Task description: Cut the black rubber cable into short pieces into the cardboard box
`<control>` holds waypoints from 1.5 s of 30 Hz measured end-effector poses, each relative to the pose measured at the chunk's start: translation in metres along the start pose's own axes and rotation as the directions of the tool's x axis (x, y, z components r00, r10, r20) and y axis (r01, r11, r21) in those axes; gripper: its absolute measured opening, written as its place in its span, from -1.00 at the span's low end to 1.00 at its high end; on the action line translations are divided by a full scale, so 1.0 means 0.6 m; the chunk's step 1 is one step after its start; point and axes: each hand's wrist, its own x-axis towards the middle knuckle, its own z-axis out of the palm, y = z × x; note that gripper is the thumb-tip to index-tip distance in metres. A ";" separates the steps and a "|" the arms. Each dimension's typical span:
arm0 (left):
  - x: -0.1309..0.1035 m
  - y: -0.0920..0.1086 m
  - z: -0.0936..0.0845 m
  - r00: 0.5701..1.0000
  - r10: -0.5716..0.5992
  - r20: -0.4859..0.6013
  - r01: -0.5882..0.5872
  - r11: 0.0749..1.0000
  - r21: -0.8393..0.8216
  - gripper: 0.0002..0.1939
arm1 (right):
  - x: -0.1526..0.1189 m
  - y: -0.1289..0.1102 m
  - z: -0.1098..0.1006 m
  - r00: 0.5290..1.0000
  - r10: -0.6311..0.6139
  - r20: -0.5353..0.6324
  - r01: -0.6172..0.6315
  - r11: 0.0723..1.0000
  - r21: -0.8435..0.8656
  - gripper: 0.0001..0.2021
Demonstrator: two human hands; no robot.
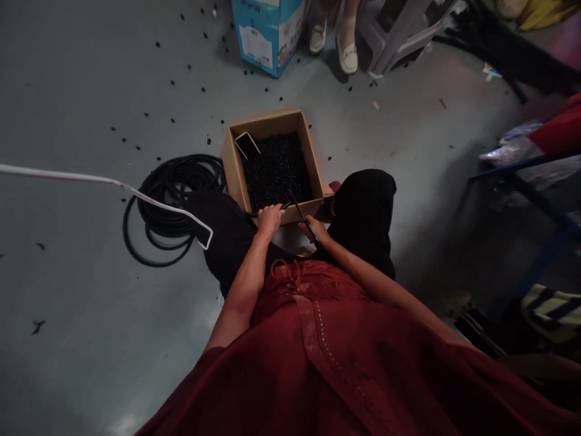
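Note:
My left hand (pixel 269 220) is closed round the end stretch of a black rubber hose or cord, at the near rim of a cardboard box (pixel 235 175). In my right hand (pixel 316 230) is a pair of scissors (pixel 297 208), its blades pointing up over the box, close to the tip of the black length. Inside the box lie many small black pieces (pixel 284 163). A dark, light-edged flat object (pixel 247 145) leans in its far left corner. Left of the box, a coil of the black hose (pixel 181 175) rests on the floor, partly behind my leg.
Small black pieces (pixel 172 83) are scattered over the grey floor. A blue carton (pixel 258 36), a person's shoes (pixel 347 59) and a plastic stool (pixel 403 36) stand beyond the box. A white cable (pixel 91 177) crosses from the left. A blue metal frame (pixel 535 200) is at right.

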 end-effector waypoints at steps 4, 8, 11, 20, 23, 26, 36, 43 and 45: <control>0.008 0.001 -0.005 0.999 -0.031 -0.017 0.027 0.978 -0.205 -0.61 | -0.001 0.008 0.008 0.999 -0.017 0.039 0.013 0.994 0.105 -0.67; 0.017 -0.005 -0.002 0.996 -0.083 -0.029 0.061 0.890 -0.451 -0.59 | -0.002 0.015 0.010 0.998 -0.051 0.025 0.045 0.979 0.201 -0.59; 0.020 -0.009 0.003 0.992 -0.125 0.003 0.106 0.823 -0.558 -0.57 | 0.000 0.019 0.011 0.998 -0.058 -0.033 0.065 0.967 0.248 -0.52; 0.020 -0.013 0.012 0.995 -0.077 0.061 0.098 0.774 -0.625 -0.64 | -0.007 0.004 0.006 0.994 -0.108 0.012 0.103 0.969 0.226 -0.42; 0.019 -0.011 0.012 0.995 -0.057 0.079 0.095 0.762 -0.641 -0.62 | -0.011 -0.003 0.003 0.993 -0.114 0.026 0.106 0.971 0.213 -0.42; 0.017 -0.009 0.011 0.994 -0.035 0.104 0.095 0.748 -0.657 -0.61 | -0.012 -0.007 0.002 0.993 -0.119 0.021 0.112 0.970 0.215 -0.42; 0.014 -0.004 0.006 0.988 -0.023 0.152 0.122 0.723 -0.680 -0.57 | -0.009 -0.008 0.000 0.986 -0.168 0.002 0.165 0.966 0.199 -0.45; 0.009 -0.006 -0.001 0.984 0.012 0.176 0.113 0.720 -0.685 -0.58 | -0.005 -0.007 -0.001 0.983 -0.185 0.010 0.181 0.969 0.168 -0.49; 0.009 -0.008 0.000 0.982 0.014 0.186 0.120 0.717 -0.687 -0.59 | -0.006 -0.008 -0.005 0.984 -0.174 0.026 0.168 0.974 0.151 -0.52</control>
